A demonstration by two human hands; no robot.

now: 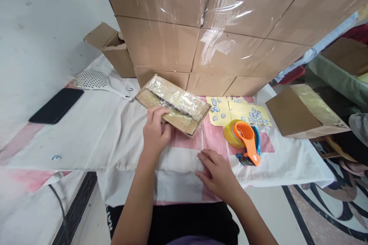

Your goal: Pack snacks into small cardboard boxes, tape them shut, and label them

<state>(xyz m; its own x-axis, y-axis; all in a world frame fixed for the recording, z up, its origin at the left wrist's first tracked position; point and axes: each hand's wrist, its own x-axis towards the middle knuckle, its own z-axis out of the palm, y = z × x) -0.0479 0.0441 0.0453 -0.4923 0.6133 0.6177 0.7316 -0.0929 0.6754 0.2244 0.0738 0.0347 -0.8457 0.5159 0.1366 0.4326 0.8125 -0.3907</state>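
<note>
A flat cardboard box (174,105) with clear tape over its top seam is tilted in front of the stacked cartons. My left hand (155,128) is closed on its near edge, fingers on the top and thumb at the front side. Lower and to the right, my right hand (217,168) rests on the cloth near the table's front edge, fingers slightly spread and holding nothing. Past that hand on the right lies an orange and blue tape dispenser (248,143) with a yellowish tape roll (233,134). Yellow sheets of stickers (218,111) lie behind the dispenser.
Wrapped cardboard cartons (161,46) form a wall at the back. A white slotted skimmer (93,81), a black phone (56,106) and an open carton (117,55) are on the left. A taped carton (304,111) stands at the right end; part of another person (360,134) shows beyond.
</note>
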